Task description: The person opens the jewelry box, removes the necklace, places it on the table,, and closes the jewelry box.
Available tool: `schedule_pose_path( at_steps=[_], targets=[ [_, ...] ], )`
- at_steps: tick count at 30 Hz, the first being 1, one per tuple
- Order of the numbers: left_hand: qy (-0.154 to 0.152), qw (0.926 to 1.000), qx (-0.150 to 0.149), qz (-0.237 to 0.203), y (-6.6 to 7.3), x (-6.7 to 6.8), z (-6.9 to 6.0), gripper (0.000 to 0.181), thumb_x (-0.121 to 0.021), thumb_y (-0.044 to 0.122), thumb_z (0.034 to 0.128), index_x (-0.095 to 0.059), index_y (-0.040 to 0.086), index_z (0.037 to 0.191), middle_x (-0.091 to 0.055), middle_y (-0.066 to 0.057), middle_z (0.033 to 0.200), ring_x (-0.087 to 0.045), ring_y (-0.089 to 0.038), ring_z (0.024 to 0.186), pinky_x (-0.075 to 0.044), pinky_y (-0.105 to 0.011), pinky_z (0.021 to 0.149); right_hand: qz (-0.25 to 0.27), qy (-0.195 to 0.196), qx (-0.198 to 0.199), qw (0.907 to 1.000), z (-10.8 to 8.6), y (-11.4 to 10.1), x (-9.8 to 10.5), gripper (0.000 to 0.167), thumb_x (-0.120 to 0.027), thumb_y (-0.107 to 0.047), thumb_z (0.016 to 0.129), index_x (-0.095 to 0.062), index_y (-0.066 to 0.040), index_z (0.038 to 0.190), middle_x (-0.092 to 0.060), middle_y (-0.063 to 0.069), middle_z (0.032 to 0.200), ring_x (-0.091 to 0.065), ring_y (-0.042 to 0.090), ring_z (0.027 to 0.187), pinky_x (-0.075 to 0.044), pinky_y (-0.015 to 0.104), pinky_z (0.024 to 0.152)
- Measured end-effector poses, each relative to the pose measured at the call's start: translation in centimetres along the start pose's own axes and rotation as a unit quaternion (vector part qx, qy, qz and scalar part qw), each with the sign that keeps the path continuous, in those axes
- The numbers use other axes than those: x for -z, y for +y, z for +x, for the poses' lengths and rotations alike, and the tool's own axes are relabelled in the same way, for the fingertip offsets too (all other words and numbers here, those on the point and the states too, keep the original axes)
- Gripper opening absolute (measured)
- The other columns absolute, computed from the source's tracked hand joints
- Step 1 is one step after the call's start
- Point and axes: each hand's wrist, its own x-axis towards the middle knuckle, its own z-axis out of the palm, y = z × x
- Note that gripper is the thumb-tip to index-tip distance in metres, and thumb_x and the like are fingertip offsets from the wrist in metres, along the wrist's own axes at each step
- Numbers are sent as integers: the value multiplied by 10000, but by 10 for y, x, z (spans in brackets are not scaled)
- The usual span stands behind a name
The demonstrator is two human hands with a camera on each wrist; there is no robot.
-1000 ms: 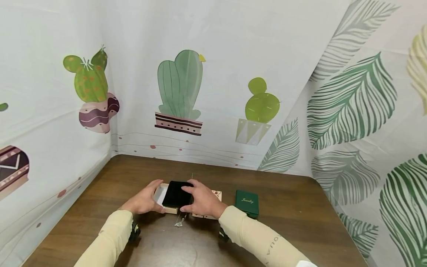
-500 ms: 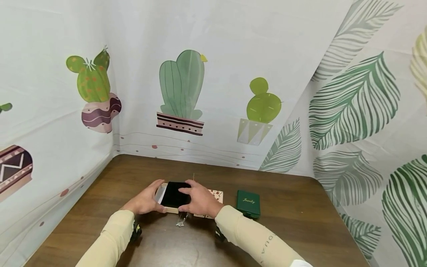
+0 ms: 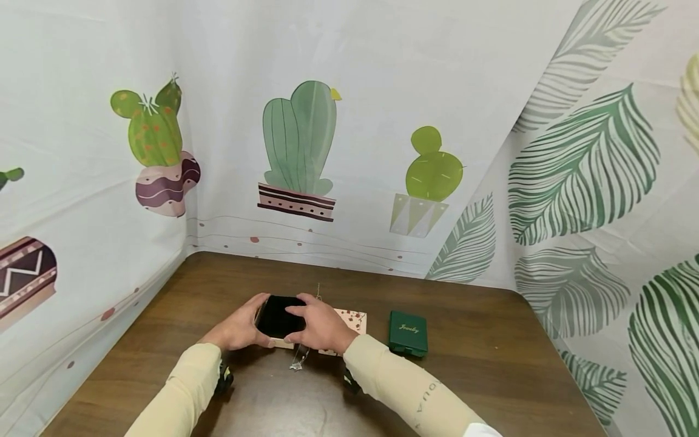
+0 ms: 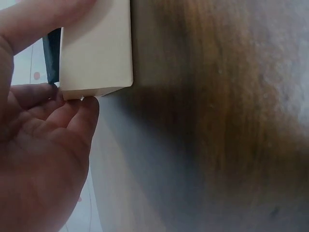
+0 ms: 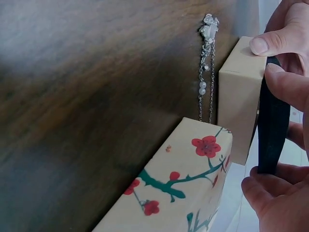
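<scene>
A cream cardboard box base (image 3: 283, 344) sits on the brown table, its inside covered by a black velvety pad (image 3: 280, 317). My left hand (image 3: 239, 326) holds the base at its left end, thumb on the near side and fingers at the far side. My right hand (image 3: 322, 326) grips the pad by its near and far edges, over the base. In the right wrist view the pad (image 5: 273, 125) lies along the base's open top, partly outside it. A silver chain necklace (image 5: 207, 63) with pearl-like beads lies on the table beside the base.
A cream box lid (image 3: 354, 320) printed with red blossoms lies right of the base, partly under my right wrist. Further right is a dark green case (image 3: 408, 335) marked "Jewelry". A cactus-print curtain (image 3: 360, 255) borders the table's back edge.
My right hand has moved left with the black pad, which now covers the white inside of the base that showed before. My left hand stays on the base.
</scene>
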Motion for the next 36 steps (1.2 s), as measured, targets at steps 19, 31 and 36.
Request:
schedule_pose_path(
  at_steps=[19, 31, 36],
  targets=[
    [81, 9999, 66, -104, 3, -2, -2, 1262, -963, 224, 672, -184, -38, 1629, -263, -304, 1664, -329, -504, 1506, -320, -660, 1195, -151, -38, 27, 9999, 5, 0, -2, 602, -802, -481, 873, -662, -265, 1417, -559, 79, 1531, -635, 243, 1311, -546, 310, 1035],
    [66, 10000, -64, -37, 2, -1, -3, 1187, -965, 231, 678, -273, -54, 1600, -261, -293, 1669, -325, -503, 1511, -344, -648, 1182, -49, -232, -18, 9997, 8, -5, 2, 571, -813, -440, 882, -677, -244, 1401, -569, 87, 1533, -624, 243, 1335, -550, 315, 1036],
    [35, 10000, -60, -17, 1, 0, -3, 1166, -957, 223, 686, -283, -57, 1596, -244, -299, 1674, -310, -507, 1517, -350, -645, 1178, -59, -239, -24, 9997, 10, -7, 2, 570, -825, -443, 871, -688, -240, 1386, -585, 84, 1512, -645, 248, 1300, -554, 312, 1025]
  ],
)
